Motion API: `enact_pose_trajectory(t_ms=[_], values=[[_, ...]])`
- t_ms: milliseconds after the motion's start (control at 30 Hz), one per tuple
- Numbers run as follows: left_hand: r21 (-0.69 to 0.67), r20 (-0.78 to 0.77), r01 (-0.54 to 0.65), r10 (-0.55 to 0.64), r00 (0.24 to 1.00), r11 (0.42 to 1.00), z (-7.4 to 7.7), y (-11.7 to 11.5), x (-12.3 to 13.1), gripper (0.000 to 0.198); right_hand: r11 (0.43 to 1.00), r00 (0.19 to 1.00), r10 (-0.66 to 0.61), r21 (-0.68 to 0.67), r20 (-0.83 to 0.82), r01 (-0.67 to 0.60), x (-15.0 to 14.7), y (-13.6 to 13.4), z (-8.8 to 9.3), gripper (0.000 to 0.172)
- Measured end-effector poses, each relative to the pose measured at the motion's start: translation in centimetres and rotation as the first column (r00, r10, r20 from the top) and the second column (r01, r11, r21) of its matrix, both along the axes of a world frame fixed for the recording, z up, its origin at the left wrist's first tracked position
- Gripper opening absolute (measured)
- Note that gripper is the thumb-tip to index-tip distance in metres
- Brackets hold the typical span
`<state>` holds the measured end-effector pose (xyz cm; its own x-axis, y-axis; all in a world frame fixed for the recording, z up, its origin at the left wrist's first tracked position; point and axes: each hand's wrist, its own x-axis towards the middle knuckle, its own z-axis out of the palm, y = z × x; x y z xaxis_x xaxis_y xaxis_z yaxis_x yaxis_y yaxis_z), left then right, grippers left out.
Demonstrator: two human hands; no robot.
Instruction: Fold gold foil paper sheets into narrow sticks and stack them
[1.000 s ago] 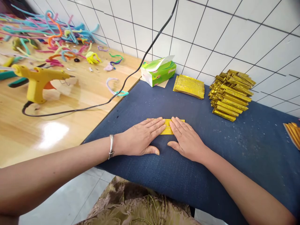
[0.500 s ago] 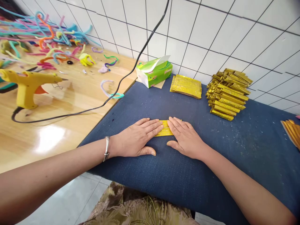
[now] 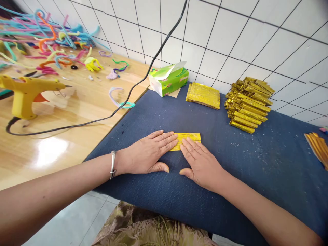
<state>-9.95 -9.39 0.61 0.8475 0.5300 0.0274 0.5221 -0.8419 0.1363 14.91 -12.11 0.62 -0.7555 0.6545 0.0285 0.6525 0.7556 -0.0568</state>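
Note:
On the dark blue cloth (image 3: 153, 191) lies a folded strip of gold foil paper (image 3: 191, 136), its long edges parallel to my body. My left hand (image 3: 151, 152) rests flat over the strip's left end, fingers stretched out and thumb apart. Across its lower right part lie the extended fingers of my right hand (image 3: 201, 160), thumb also apart. Some of the strip's middle and its upper right corner show between and above the fingers. The left end is hidden under my left hand.
Toward the wall are a flat stack of gold paper (image 3: 203, 95), a pile of folded gold strips (image 3: 248, 104) and a green tissue box (image 3: 169, 80). More folded pieces (image 3: 317, 147) lie far right. A yellow glue gun (image 3: 28, 92), its cable (image 3: 138, 82) and pipe cleaners (image 3: 64, 36) occupy the left.
My right hand has slid slightly down toward me, uncovering the strip's upper right part. My left hand stays on the left end. The view has shifted slightly.

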Motion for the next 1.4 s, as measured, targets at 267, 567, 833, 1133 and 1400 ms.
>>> enact_pose_trajectory(t_ms=[267,567,833,1133,1400], values=[[0.011,-0.019,-0.020,0.020,1.000,1.000,0.4,-0.2,-0.2,0.081,0.996,0.998,0.064,-0.066,0.025,-0.063,1.0,1.5,0.2,0.074],[-0.031,0.011,0.022,-0.021,1.000,0.999,1.0,-1.9,1.1,0.078,0.999,1.000,-0.009,-0.037,-0.011,0.009,3.2,4.7,0.3,0.053],[-0.054,0.124,0.107,-0.099,0.987,0.993,0.5,-1.5,1.4,0.055,0.997,0.984,-0.058,-0.062,-0.171,0.048,2.7,4.5,-0.5,0.048],[0.001,0.165,0.067,-0.067,0.984,0.998,-0.2,-0.6,2.1,0.038,0.992,0.972,-0.122,-0.031,-0.201,0.119,2.1,3.7,-0.5,0.052],[0.046,0.078,0.128,-0.132,0.988,0.991,0.4,-0.2,2.3,0.039,0.984,0.970,-0.176,-0.010,-0.168,0.176,2.2,3.1,-0.5,0.058]])
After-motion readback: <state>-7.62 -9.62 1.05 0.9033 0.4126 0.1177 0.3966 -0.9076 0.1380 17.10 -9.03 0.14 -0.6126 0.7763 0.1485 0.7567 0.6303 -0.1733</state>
